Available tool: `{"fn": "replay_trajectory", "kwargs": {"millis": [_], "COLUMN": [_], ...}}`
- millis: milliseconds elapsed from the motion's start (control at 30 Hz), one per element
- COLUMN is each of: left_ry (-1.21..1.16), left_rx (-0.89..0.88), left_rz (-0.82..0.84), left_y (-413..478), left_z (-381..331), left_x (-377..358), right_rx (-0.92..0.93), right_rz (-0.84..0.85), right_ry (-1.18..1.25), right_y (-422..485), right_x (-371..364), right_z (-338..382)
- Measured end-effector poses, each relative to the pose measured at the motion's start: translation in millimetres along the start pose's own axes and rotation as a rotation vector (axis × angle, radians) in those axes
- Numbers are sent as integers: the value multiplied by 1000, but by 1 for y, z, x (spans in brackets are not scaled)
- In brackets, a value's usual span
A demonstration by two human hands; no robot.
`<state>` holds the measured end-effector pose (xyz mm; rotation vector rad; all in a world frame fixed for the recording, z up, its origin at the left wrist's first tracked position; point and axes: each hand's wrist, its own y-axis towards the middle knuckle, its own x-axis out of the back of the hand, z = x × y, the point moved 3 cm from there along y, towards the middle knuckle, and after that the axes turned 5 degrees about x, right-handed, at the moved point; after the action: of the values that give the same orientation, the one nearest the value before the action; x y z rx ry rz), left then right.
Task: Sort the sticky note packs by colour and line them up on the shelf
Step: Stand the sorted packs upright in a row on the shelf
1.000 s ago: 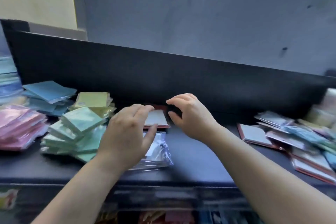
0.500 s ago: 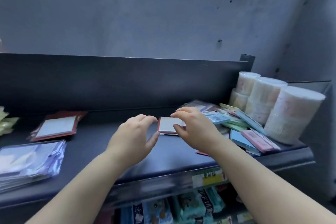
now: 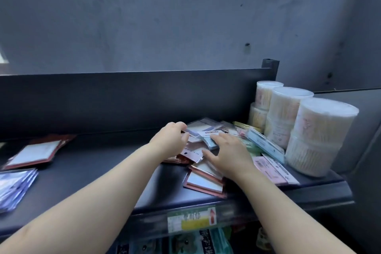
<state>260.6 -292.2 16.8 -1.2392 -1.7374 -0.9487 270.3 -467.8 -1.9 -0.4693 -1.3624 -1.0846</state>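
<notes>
Sticky note packs point(image 3: 243, 136): mixed colours, in a loose heap at the right end of the dark shelf point(image 3: 99, 171), overlapping; the total cannot be counted.
- Left hand point(image 3: 172, 142): arm reaches across the shelf to the heap's left side. The fingers are curled at the edge of a pale pack point(image 3: 203, 128); with the blur, it cannot be told whether they actually pinch it.
- Right hand point(image 3: 228, 156): palm down on the heap with the fingers straight and spread wide, holding nothing. The fingertips touch a blue labelled pack point(image 3: 209, 137).
- Red-bordered packs point(image 3: 204, 181): at least two, stacked by the shelf's front edge under the right wrist.
- Second red-bordered group point(image 3: 35, 150): at least two, well apart to the left.
- Blue-violet packs point(image 3: 14, 185): several, fanned at the far left; number unclear.
- Long pink packs point(image 3: 268, 169): two, beside the tubs.
- Clear round tubs point(image 3: 317, 136): six, in three stacks of two, at the shelf's right end.
- Price label point(image 3: 191, 220): one, on the shelf's front rail.
</notes>
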Motion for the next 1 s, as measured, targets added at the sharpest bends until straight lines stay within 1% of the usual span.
{"fn": "replay_trajectory", "kwargs": {"millis": [133, 333, 400, 500, 633, 767, 867, 933, 1000], "left_ry": [-6, -127, -256, -541, -824, -896, -1113, -1207, -1260], "left_rx": [109, 306, 347, 427, 454, 400, 367, 345, 313], "left_rz": [38, 131, 138, 126, -16, -245, -329, -366, -400], "left_y": [31, 57, 62, 65, 63, 45, 22, 0, -25], "left_z": [-1, 4, 6, 10, 16, 27, 38, 45, 55], "left_x": [-9, -18, -21, -24, -19, 3, 21, 34, 44], "right_rx": [29, 36, 38, 40, 44, 60, 71, 99, 153], "right_rz": [-68, -120, -135, -137, -137, -142, -156, -205, -305], "right_ry": [29, 49, 53, 56, 79, 107, 136, 184, 258], "right_y": [0, 2, 2, 2, 3, 9, 16, 18, 17], "right_x": [-6, -7, -7, -7, -4, 3, 10, 14, 18], "right_z": [-2, -5, -5, -5, -5, 2, 15, 28, 45]}}
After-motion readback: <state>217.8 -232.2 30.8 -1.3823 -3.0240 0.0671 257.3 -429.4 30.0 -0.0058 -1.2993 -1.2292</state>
